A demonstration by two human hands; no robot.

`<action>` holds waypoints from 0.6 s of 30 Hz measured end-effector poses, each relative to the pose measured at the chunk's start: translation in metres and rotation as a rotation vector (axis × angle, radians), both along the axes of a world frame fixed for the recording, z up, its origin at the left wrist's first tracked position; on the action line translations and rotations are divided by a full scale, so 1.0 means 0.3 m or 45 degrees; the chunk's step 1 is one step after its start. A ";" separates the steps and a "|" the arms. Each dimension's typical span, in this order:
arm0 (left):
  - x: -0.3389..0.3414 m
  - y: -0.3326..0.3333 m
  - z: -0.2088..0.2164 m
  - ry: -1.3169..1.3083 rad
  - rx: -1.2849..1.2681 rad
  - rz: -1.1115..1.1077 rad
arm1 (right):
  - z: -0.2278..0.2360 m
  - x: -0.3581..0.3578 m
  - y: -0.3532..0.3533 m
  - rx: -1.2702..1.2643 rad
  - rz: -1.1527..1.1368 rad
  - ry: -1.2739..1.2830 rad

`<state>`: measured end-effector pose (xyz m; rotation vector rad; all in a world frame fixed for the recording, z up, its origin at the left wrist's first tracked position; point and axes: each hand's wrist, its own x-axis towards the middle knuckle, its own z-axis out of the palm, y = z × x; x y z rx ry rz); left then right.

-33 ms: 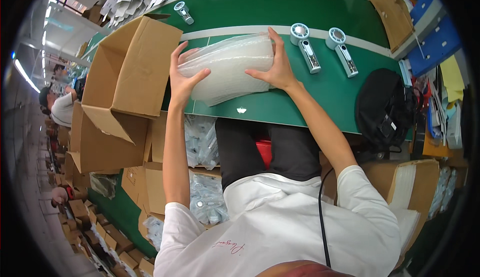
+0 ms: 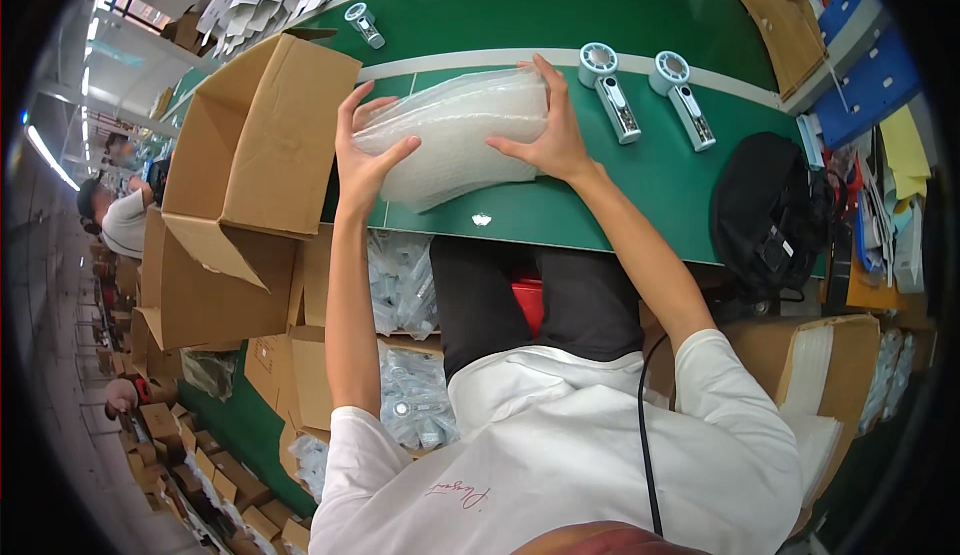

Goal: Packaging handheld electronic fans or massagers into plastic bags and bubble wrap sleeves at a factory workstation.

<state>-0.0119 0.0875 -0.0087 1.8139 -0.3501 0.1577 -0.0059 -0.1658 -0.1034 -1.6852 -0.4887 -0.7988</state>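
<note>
A stack of clear bubble wrap sheets or bags (image 2: 455,145) is held up between both hands over the green worktable (image 2: 640,200). My left hand (image 2: 368,150) is closed on its left end, thumb on the near face and fingers behind the upper edge. At the right end my right hand (image 2: 550,133) grips it the same way. Just right of that hand lies a light blue handheld fan (image 2: 610,92), with a second handheld fan (image 2: 683,100) beside it. A small white scrap (image 2: 481,220) lies on the table below the stack.
An open cardboard box (image 2: 290,135) stands close to my left hand. A smaller fan (image 2: 365,25) lies farther back. To the right sit a black bag (image 2: 770,215) and blue bins (image 2: 865,85). Below the table edge, boxes hold several plastic-wrapped items (image 2: 415,395).
</note>
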 end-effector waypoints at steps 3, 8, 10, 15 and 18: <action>-0.002 -0.022 0.008 -0.061 -0.001 -0.011 | 0.024 -0.007 -0.007 -0.064 -0.039 -0.130; 0.025 -0.010 -0.051 -0.399 0.056 0.021 | 0.039 -0.010 -0.014 -0.092 -0.161 -0.276; 0.017 0.003 -0.095 -0.277 -0.075 0.072 | 0.033 -0.014 -0.011 -0.090 -0.095 -0.174; -0.026 0.001 -0.185 -0.129 -0.206 0.179 | 0.008 -0.015 -0.016 -0.033 0.042 0.002; -0.048 -0.015 -0.235 -0.102 -0.212 0.247 | 0.001 -0.013 -0.016 0.015 0.125 0.080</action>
